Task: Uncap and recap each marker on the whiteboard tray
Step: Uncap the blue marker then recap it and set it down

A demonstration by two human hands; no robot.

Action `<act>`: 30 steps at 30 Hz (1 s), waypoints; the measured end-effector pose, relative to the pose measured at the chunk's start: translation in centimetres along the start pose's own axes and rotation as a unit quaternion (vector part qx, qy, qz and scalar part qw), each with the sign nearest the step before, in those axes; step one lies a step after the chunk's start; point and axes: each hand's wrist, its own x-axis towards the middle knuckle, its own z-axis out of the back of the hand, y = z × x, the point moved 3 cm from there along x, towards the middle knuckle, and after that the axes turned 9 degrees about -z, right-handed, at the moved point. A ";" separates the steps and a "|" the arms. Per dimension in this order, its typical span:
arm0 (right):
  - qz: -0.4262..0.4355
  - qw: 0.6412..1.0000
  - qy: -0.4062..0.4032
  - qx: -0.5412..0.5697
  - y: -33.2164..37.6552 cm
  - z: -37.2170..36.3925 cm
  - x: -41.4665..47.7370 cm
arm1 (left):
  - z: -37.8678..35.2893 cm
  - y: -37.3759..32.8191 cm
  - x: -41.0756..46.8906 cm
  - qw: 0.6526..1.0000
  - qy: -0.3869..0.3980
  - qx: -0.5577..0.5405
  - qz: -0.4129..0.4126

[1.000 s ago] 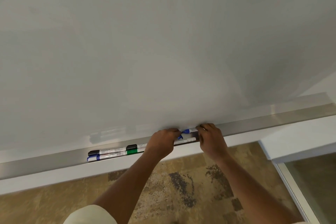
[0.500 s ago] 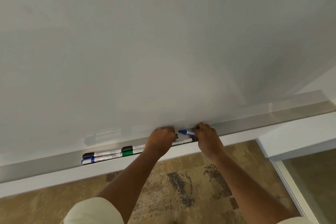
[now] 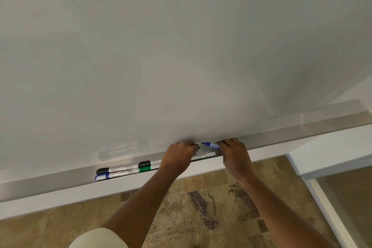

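My right hand grips a blue marker just above the tray, its bare tip pointing left. A small gap separates that tip from my left hand, whose fingers are curled; a dark bit shows at its fingertips, most likely the cap, mostly hidden. Along the metal whiteboard tray lie several capped markers: a black-capped one, a blue one, a green one and another black-capped one. A white marker barrel lies between my hands.
The whiteboard fills the upper view. Below the tray runs a white wall strip, then a brown mottled floor. A glass panel with a white frame stands at the lower right.
The blue marker's cap has come off; its tip now shows bare with a gap to my left hand. Both hands stay at the tray.
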 end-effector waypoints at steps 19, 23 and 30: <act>0.122 0.965 -0.122 0.197 7.0 16.9 -2.2 | 15.4 1.6 -9.1 0.819 -0.333 -0.449 0.132; 0.146 0.955 -0.119 0.229 8.8 18.0 -3.9 | 16.9 1.7 -12.0 0.765 -0.336 -0.528 0.151; 0.189 0.945 -0.106 0.245 11.7 17.7 -6.1 | 17.5 1.0 -15.5 0.731 -0.344 -0.567 0.162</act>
